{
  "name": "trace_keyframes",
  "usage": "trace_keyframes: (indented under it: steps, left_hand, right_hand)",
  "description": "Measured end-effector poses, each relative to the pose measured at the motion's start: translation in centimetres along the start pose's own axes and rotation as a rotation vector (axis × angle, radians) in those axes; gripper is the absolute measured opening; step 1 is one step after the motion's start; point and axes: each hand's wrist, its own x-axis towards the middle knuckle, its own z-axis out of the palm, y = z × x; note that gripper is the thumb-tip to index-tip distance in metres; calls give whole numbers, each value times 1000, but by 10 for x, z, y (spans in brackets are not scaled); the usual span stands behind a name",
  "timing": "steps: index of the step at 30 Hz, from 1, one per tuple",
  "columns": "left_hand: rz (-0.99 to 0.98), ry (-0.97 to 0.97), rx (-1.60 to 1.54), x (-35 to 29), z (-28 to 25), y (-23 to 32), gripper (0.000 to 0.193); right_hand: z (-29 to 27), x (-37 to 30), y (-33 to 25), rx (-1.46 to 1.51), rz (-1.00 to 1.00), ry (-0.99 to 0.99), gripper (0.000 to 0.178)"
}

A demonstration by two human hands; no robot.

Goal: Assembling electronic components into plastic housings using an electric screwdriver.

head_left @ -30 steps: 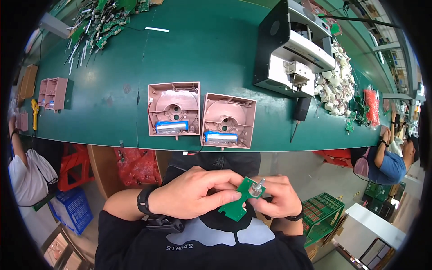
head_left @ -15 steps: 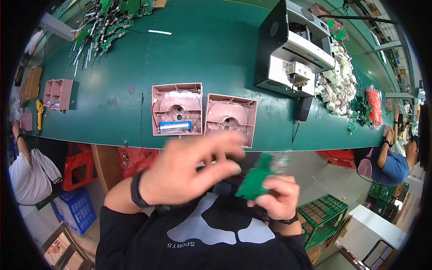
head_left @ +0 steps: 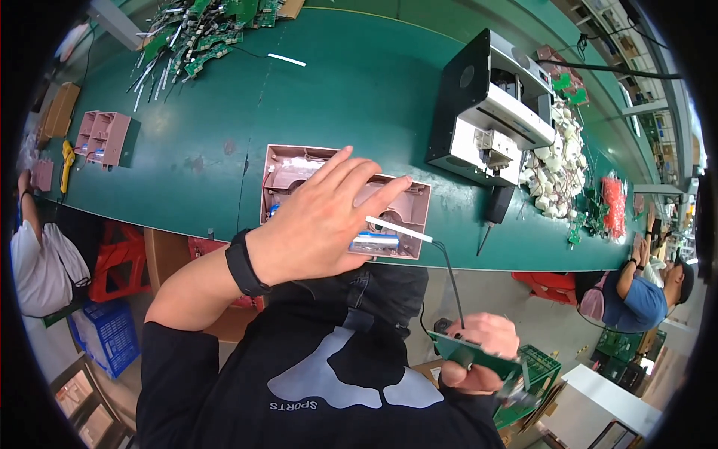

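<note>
My left hand (head_left: 318,217) lies over two pink plastic housings, its fingers spread; it hides much of the left housing (head_left: 283,176). In the right housing (head_left: 419,217) a blue-and-silver cylindrical battery (head_left: 374,242) shows near the front wall. A white strip (head_left: 400,228) crosses above that housing, one end beside my left hand. From its other end a dark cable (head_left: 451,280) runs down to a green circuit board (head_left: 479,361). My right hand (head_left: 482,344) pinches this board in front of the bench edge, right of my body.
A black-and-white machine (head_left: 486,112) stands at the right, a black-handled screwdriver-like tool (head_left: 496,209) before it. White wired parts (head_left: 557,161) are heaped beyond. Circuit boards (head_left: 202,37) pile up far left; a pink housing (head_left: 103,138) sits left. Co-workers sit at both sides.
My left hand has come down onto the housings. My right hand has moved right and lower with the board, which has turned; its cable and white strip now show over the right housing.
</note>
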Motion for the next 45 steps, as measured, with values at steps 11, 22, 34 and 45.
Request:
trace_keyframes:
  steps: [11, 22, 34, 45]
  left_hand:
    - [-54, 125, 6, 0, -9, 12, 98]
    - [-32, 78, 94, 5, -19, 23, 98]
    - [12, 75, -57, 8, -30, 23, 82]
    - [120, 118, -63, 10, -33, 23, 55]
  right_hand:
    - [-12, -7, -1, -167, -167, -312, 28]
    - [-4, 12, 5, -173, -349, -445, 18]
    - [25, 18, 20, -55, -380, -431, 17]
    - [31, 30, 27, 352, -39, -298, 23]
